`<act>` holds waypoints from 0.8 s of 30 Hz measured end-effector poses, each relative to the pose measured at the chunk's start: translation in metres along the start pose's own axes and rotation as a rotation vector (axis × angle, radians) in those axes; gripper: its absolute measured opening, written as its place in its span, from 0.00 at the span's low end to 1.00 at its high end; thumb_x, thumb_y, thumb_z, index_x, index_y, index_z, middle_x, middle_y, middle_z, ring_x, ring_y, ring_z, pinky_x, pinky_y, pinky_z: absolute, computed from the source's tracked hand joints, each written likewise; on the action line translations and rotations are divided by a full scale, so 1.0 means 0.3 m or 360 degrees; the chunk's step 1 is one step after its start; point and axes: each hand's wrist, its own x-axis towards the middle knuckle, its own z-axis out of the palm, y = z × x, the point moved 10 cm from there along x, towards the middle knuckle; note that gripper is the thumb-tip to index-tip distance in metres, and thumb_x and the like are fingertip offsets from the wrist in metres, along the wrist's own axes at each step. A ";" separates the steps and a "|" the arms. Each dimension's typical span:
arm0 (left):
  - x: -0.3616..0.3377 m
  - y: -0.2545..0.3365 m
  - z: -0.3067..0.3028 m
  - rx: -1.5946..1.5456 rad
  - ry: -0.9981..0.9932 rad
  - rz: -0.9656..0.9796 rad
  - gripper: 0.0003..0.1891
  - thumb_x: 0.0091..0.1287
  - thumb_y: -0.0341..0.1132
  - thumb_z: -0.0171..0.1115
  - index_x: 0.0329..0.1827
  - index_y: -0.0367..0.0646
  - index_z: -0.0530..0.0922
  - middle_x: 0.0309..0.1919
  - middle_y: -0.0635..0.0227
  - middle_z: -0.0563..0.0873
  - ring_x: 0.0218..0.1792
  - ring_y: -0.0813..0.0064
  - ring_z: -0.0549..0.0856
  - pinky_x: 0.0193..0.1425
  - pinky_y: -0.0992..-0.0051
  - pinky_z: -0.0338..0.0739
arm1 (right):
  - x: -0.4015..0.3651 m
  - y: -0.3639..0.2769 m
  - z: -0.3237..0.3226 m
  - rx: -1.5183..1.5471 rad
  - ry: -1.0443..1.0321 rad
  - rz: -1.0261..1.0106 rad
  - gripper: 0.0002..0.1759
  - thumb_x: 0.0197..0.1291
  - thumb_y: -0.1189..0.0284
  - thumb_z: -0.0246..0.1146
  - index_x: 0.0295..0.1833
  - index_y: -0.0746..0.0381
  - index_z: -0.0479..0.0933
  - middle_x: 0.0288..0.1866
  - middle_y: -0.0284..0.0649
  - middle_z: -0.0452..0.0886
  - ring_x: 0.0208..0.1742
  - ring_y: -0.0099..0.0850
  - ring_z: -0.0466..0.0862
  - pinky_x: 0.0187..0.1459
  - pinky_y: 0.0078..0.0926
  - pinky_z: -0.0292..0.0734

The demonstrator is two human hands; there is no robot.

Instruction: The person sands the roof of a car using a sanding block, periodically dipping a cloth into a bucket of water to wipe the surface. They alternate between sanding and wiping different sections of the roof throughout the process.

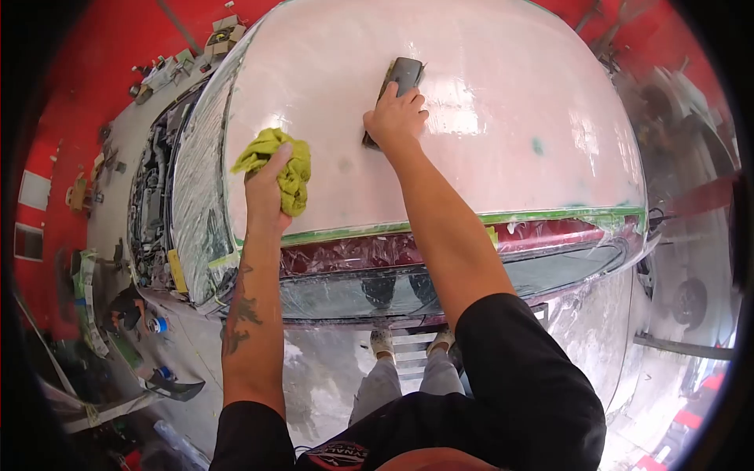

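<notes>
In the head view my left hand (265, 191) is closed round a crumpled yellow-green cloth (295, 182), held over the left part of a car roof (518, 102). My right hand (394, 119) grips a long dark sanding block (406, 72), which lies slantwise on the roof near its middle. The roof is pale pinkish white and looks wet and shiny, with a small green patch (538, 146) to the right. Green masking tape (377, 230) runs along its near edge.
Plastic film covers the windscreen (200, 173) and the maroon side below the tape. The uncovered engine bay (153, 180) lies to the left. My feet stand on a slatted step (411, 353). Another car (683, 298) is at the right, and a crouching person (126, 308) is at the left.
</notes>
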 end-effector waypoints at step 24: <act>-0.060 -0.029 -0.254 0.2207 0.0273 0.1359 0.28 0.65 0.41 0.73 0.63 0.39 0.74 0.63 0.45 0.75 0.61 0.42 0.78 0.62 0.51 0.75 | -0.427 0.222 -0.044 -0.0186 0.0476 -0.0477 0.27 0.68 0.74 0.55 0.71 0.48 0.74 0.64 0.57 0.74 0.54 0.56 0.77 0.57 0.54 0.77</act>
